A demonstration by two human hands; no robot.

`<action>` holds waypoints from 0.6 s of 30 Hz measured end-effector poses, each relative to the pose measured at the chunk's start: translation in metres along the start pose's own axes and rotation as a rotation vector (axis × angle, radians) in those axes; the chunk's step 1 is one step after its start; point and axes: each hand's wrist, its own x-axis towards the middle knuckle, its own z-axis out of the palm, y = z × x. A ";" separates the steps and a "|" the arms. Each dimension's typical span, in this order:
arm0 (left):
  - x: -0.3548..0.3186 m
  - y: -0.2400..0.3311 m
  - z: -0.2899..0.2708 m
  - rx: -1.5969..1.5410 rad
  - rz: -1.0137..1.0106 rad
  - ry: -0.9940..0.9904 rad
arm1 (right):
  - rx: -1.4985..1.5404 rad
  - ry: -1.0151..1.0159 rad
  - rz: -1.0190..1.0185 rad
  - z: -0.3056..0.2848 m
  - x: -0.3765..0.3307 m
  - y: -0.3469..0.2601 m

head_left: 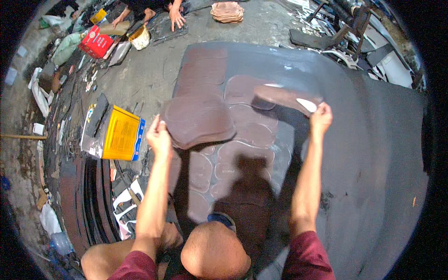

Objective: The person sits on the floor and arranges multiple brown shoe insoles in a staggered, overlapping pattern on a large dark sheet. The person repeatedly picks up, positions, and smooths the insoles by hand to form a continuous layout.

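Pinching left edge of wide brown piece [198, 119], left hand [159, 140] has thumb and fingers closed on it. Right hand [321, 119] grips blurred brown strip [280, 96] at its pale end. Both pieces over brown outlined cutouts [200, 172] lying on dark sheet [368, 140]. Yellow-sided container [123, 133] just left of left hand. Farther out: red box [95, 43], pale bucket [139, 38], stack of tan pieces [227, 12], co-worker's spread hand [176, 18].

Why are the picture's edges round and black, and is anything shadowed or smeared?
Head view: the fisheye lens leaves a round black rim and bends edges; head view: a person-shaped shadow darkens some brown outlined shapes; head view: the brown piece in the right hand is smeared, probably by motion.
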 end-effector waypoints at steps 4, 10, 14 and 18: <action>0.100 -0.027 -0.037 0.525 0.253 0.104 | 0.458 -0.347 0.043 0.007 -0.020 -0.113; -0.007 0.097 0.196 0.229 1.120 -0.966 | 0.601 0.042 0.178 0.041 -0.053 -0.137; -0.027 0.143 0.257 0.232 1.016 -0.854 | 0.796 -0.142 0.379 0.057 -0.081 -0.196; 0.000 0.152 0.282 -0.424 0.907 -0.761 | 0.734 -0.244 -0.057 0.065 -0.046 -0.193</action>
